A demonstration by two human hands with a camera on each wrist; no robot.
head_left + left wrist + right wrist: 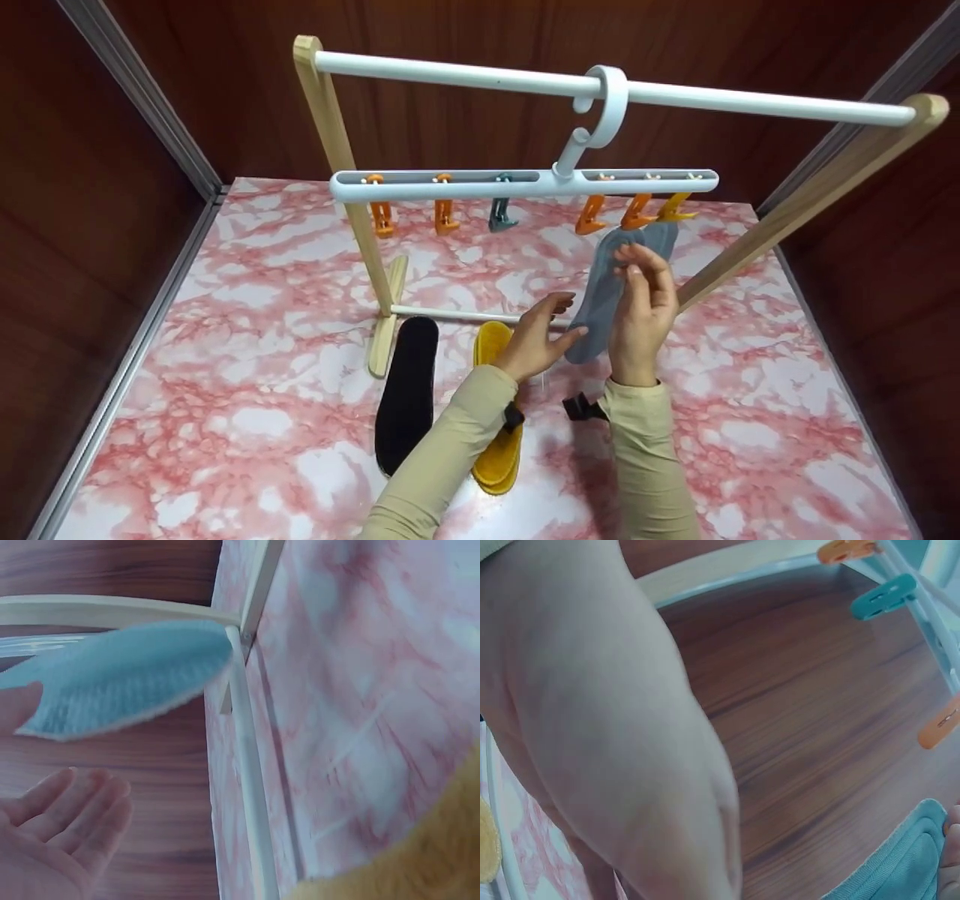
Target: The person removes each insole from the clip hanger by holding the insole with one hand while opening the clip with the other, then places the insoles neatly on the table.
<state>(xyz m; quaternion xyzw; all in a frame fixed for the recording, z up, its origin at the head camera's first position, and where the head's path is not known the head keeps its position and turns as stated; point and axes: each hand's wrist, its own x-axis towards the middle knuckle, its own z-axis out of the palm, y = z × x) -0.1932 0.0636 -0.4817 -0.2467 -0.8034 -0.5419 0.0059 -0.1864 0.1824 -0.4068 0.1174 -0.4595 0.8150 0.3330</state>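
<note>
A grey-blue insole (600, 300) hangs at a slant under an orange clip (637, 212), near the right end of a white clip hanger (450, 184). Behind it a second grey-blue insole (663, 238) hangs under a yellow clip (676, 208). My right hand (643, 311) is raised in front of the insoles, its fingers loosely bent close below the orange clip. Lower down, my left hand (536, 337) has its fingers spread, with the thumb overlapping the front insole's lower end. In the left wrist view, the palm side of the left hand (64, 829) faces the insole (142, 671).
The hanger hooks over the white rail (465, 73) of a wooden-legged rack (330, 112). Several other clips (444, 206) hang from it. A black insole (409, 390) and yellow insoles (495, 465) lie on the red-and-white marbled surface (225, 420), the yellow ones partly under my left arm.
</note>
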